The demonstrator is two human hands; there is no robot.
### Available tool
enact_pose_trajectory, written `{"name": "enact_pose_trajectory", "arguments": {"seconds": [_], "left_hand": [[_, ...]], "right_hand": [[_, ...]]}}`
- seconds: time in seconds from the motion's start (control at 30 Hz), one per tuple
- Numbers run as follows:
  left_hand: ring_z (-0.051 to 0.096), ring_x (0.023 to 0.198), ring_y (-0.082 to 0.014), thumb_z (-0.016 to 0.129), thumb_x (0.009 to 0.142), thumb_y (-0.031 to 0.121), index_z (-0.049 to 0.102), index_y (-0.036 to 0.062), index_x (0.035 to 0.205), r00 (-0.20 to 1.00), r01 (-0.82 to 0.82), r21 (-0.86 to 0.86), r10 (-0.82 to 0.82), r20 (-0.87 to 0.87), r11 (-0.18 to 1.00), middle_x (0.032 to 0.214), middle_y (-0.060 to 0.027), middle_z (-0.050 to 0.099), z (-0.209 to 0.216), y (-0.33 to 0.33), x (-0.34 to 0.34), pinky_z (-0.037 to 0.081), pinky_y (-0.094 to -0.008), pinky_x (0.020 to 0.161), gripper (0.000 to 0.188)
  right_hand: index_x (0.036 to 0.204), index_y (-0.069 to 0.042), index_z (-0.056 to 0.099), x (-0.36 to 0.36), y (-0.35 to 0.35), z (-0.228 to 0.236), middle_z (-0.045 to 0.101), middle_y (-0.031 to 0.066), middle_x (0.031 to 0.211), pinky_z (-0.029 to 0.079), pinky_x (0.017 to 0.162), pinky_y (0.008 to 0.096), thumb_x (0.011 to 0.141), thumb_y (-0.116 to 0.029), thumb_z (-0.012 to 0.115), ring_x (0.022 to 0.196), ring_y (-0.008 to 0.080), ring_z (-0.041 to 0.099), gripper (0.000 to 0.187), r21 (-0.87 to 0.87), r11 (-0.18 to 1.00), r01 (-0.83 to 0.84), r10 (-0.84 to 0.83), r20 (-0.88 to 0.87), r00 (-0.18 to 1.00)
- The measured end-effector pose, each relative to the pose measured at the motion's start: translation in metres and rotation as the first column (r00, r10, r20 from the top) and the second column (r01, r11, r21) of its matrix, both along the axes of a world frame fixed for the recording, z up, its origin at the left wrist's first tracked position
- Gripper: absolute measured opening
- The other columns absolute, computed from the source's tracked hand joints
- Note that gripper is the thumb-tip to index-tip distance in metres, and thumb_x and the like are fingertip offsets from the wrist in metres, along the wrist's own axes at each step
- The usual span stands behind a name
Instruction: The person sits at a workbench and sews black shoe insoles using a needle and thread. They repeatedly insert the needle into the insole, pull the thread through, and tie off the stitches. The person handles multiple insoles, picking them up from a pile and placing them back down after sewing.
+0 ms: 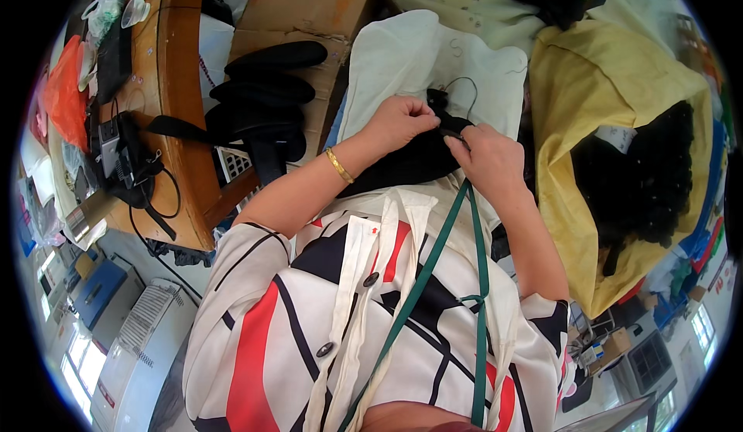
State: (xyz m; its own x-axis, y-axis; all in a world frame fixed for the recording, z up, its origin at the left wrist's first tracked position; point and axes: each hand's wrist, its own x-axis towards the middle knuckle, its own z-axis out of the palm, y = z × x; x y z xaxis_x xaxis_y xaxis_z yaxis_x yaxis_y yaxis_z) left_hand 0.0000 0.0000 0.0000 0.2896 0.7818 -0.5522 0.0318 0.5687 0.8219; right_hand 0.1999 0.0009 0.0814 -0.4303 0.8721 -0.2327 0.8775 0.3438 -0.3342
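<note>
A piece of black fabric (398, 161) lies over my lap on a white cloth (391, 61). My left hand (398, 126), with a gold bracelet at its wrist, pinches thumb and forefinger together at the fabric's upper edge; whatever is between them is too small to make out. Close beside it, my right hand (491, 157) is closed on a narrow black part of the fabric, thumb toward the left hand. Just beyond the fingertips sits a small black lump (437, 98) with a thin dark loop (470, 84). A green ribbon (433, 266) hangs from my neck to below the right hand.
To the right stands a large yellow sack (557, 68) filled with black pieces (635, 177). Left of my lap, several black padded shapes (267, 92) lie against a cardboard box (298, 3). A wooden table (174, 107) at the left holds a small device with cords (116, 153).
</note>
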Motion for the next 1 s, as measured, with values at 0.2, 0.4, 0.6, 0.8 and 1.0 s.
{"name": "enact_pose_trajectory", "arguments": {"seconds": [0.2, 0.4, 0.6, 0.8, 1.0], "left_hand": [[0.05, 0.066, -0.0036, 0.072, 0.088, 0.019, 0.069, 0.0047, 0.087, 1.0, 0.0, 0.018, 0.0, 0.0, 1.0, 0.075, 0.0047, 0.06, 0.002, 0.009, -0.001, 0.04, -0.0201, 0.058, 0.014], [0.051, 0.068, -0.0038, 0.07, 0.09, 0.02, 0.069, 0.006, 0.089, 0.997, -0.075, 0.028, 0.074, 0.03, 0.997, 0.077, 0.0046, 0.061, 0.005, 0.005, -0.002, 0.041, -0.0207, 0.058, 0.015], [0.054, 0.076, -0.0045, 0.064, 0.094, 0.017, 0.068, 0.0025, 0.093, 0.972, 0.222, 0.166, -0.232, 0.046, 0.961, 0.082, 0.0039, 0.062, 0.014, -0.002, -0.009, 0.045, -0.0215, 0.072, 0.015], [0.061, 0.067, -0.0213, 0.07, 0.087, 0.031, 0.066, 0.0001, 0.081, 0.901, 0.347, 0.14, -0.288, -0.325, 0.927, 0.072, -0.0118, 0.066, 0.039, -0.02, -0.007, 0.047, -0.0342, 0.062, 0.032], [0.062, 0.068, -0.0308, 0.072, 0.084, 0.038, 0.066, -0.0009, 0.08, 0.799, 0.5, 0.06, -0.434, -0.416, 0.864, 0.073, -0.0163, 0.066, 0.046, -0.024, 0.004, 0.047, -0.0403, 0.063, 0.039]], "right_hand": [[0.074, -0.008, 0.061, -0.005, 0.006, -0.005, 0.062, 0.0073, 0.074, 0.05, 0.054, 0.041, 0.087, -0.036, 0.066, 0.066, 0.0294, 0.064, 0.031, 0.034, 0.999, 0.011, -0.011, -0.014, 1.0], [0.085, -0.009, 0.064, -0.013, -0.011, 0.033, 0.062, 0.0075, 0.082, 0.051, 0.056, 0.0399, 0.083, -0.035, 0.07, 0.071, 0.0282, 0.065, 0.027, -0.02, 0.991, -0.136, 0.135, -0.059, 0.989], [0.097, -0.01, 0.062, 0.008, -0.021, 0.023, 0.06, 0.0084, 0.085, 0.052, 0.057, 0.0384, 0.083, -0.022, 0.071, 0.069, 0.0293, 0.064, 0.02, 0.051, 0.999, -0.007, 0.014, -0.15, 0.989], [0.092, -0.01, 0.059, 0.027, -0.037, -0.005, 0.058, 0.0088, 0.081, 0.051, 0.058, 0.0407, 0.083, -0.014, 0.07, 0.072, 0.0299, 0.064, 0.015, 0.022, 1.0, -0.002, 0.007, -0.237, 0.971], [0.09, -0.01, 0.059, 0.029, -0.032, 0.004, 0.056, 0.0088, 0.081, 0.051, 0.061, 0.0395, 0.082, -0.013, 0.07, 0.076, 0.029, 0.063, 0.014, 0.059, 0.997, 0.049, -0.034, -0.227, 0.973]]}}
